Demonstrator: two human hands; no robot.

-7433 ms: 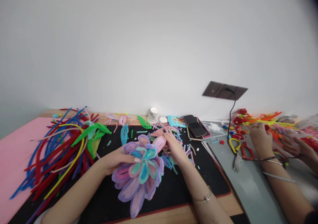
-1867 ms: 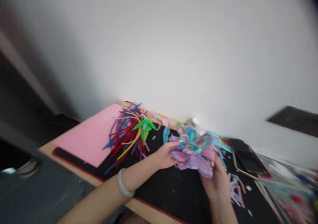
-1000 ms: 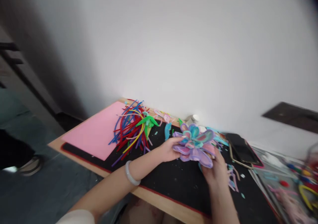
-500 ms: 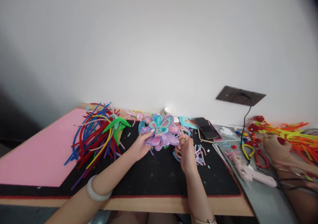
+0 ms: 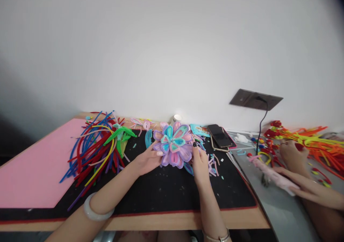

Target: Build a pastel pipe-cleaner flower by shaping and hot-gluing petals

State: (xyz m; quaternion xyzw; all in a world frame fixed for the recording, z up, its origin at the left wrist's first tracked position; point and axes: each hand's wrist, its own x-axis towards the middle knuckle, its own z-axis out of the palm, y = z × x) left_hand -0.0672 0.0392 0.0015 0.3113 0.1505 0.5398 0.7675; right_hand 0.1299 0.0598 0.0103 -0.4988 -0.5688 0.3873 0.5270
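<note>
A layered pipe-cleaner flower (image 5: 176,143), lilac outside with turquoise and pink petals in the middle, is held up above the black mat (image 5: 166,192), its face toward me. My left hand (image 5: 149,159) grips the flower's left side, thumb in front and the other fingers partly hidden behind the petals. At the right edge, my right hand (image 5: 200,161) pinches the outer petals between thumb and fingers. Behind and to the right of that hand lie short pipe-cleaner scraps (image 5: 213,165). A blue pipe-cleaner petal loop (image 5: 148,139) lies left of the flower.
Loose pipe cleaners (image 5: 94,152) and green leaves (image 5: 120,136) lie left, beside pink board (image 5: 32,167). A paper cup (image 5: 176,118) and phones (image 5: 220,136) stand or lie at the back. On the right, a co-worker's hand (image 5: 288,183) holds a pink glue gun (image 5: 274,174).
My view swung left, then back right. My right hand, apart from the flower half a second ago, now holds its right edge. The co-worker's hand has taken hold of the glue gun.
</note>
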